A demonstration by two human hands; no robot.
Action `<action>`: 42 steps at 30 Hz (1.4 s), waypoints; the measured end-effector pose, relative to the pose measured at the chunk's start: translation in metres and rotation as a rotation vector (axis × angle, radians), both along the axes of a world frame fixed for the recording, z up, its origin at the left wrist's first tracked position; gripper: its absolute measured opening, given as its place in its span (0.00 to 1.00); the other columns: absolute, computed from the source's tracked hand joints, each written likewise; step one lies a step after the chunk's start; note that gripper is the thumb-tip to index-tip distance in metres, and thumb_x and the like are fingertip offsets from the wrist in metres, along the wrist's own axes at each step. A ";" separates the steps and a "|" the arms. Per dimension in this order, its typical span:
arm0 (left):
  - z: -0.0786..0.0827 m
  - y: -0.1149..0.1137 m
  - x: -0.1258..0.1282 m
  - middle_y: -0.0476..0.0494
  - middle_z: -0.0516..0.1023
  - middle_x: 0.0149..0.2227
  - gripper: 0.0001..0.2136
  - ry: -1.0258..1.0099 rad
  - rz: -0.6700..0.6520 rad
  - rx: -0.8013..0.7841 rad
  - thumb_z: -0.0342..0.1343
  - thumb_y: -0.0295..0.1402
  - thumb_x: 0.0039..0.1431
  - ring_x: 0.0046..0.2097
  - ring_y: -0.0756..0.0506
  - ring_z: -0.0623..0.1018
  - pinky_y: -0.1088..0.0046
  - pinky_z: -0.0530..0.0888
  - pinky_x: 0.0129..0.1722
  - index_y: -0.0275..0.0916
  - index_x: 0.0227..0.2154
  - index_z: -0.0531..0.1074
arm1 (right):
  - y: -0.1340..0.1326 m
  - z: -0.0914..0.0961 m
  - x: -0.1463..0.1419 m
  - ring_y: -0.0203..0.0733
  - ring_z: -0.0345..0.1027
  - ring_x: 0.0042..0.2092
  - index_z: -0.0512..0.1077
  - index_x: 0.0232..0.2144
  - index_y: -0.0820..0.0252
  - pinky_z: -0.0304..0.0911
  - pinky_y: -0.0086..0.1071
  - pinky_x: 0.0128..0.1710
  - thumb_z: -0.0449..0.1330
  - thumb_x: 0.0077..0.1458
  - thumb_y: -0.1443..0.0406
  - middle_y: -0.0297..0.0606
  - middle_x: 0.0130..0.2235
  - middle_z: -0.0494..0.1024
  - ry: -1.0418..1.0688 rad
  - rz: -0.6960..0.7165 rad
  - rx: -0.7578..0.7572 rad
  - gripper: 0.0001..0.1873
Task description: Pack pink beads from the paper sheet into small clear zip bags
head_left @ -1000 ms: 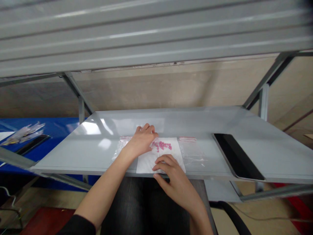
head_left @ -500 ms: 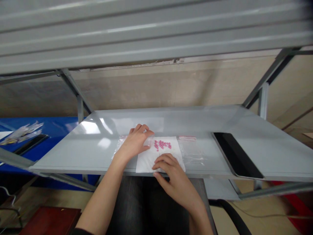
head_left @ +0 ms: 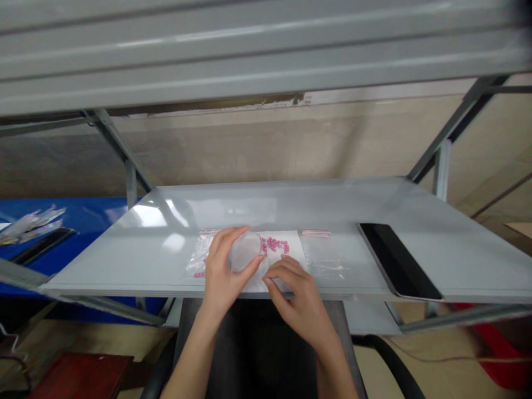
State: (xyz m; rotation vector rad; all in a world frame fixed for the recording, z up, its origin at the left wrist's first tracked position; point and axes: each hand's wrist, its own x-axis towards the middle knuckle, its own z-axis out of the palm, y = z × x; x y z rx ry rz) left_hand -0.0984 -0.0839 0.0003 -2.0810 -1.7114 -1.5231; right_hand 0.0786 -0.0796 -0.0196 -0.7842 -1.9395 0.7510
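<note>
My left hand (head_left: pixel 220 271) is shut around a small clear round dish (head_left: pixel 245 251), holding it above a white paper sheet (head_left: pixel 294 239). Pink beads (head_left: pixel 275 244) lie in a loose cluster on the sheet, right beside the dish's rim. A few more pink beads (head_left: pixel 199 274) show on a clear zip bag (head_left: pixel 200 256) at the sheet's left edge. My right hand (head_left: pixel 295 296) rests its curled fingertips on the sheet's near part, holding nothing that I can see. A second clear zip bag (head_left: pixel 323 261) lies to the right.
All this lies on a grey metal shelf (head_left: pixel 124 260) under a ribbed grey upper shelf (head_left: pixel 249 50). A black tablet (head_left: pixel 394 260) lies at the right. A blue table (head_left: pixel 91 219) at the far left holds plastic bags (head_left: pixel 29 226).
My left hand has turned and now grips the clear dish upright over the sheet, its forearm swung inward. My right hand has stayed nearly still. Pink beads now show at the left bag.
</note>
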 end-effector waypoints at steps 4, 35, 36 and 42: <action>-0.009 -0.027 0.025 0.41 0.74 0.49 0.21 -0.138 0.016 0.074 0.64 0.35 0.58 0.52 0.38 0.75 0.53 0.73 0.54 0.46 0.54 0.69 | -0.009 -0.001 -0.003 0.45 0.70 0.44 0.68 0.43 0.54 0.69 0.41 0.47 0.57 0.61 0.67 0.40 0.41 0.73 0.330 -0.166 -0.050 0.08; -0.012 -0.064 0.038 0.51 0.73 0.28 0.07 -0.598 -0.332 -0.138 0.58 0.27 0.64 0.32 0.49 0.73 0.74 0.69 0.34 0.41 0.30 0.76 | -0.029 0.032 0.013 0.36 0.68 0.29 0.73 0.29 0.59 0.61 0.28 0.29 0.61 0.52 0.70 0.32 0.28 0.75 0.150 -0.010 -0.173 0.03; -0.013 -0.064 0.039 0.51 0.74 0.28 0.07 -0.596 -0.333 -0.139 0.58 0.27 0.64 0.33 0.49 0.73 0.74 0.69 0.34 0.41 0.30 0.76 | -0.029 0.032 0.013 0.36 0.68 0.29 0.72 0.28 0.59 0.61 0.28 0.29 0.61 0.52 0.70 0.32 0.27 0.74 0.165 -0.008 -0.172 0.03; -0.016 -0.063 0.040 0.51 0.73 0.27 0.07 -0.556 -0.324 -0.145 0.59 0.27 0.64 0.33 0.48 0.73 0.72 0.68 0.35 0.41 0.29 0.75 | -0.026 0.028 0.009 0.35 0.66 0.27 0.71 0.24 0.59 0.60 0.27 0.27 0.60 0.50 0.72 0.31 0.24 0.72 0.198 -0.040 -0.172 0.05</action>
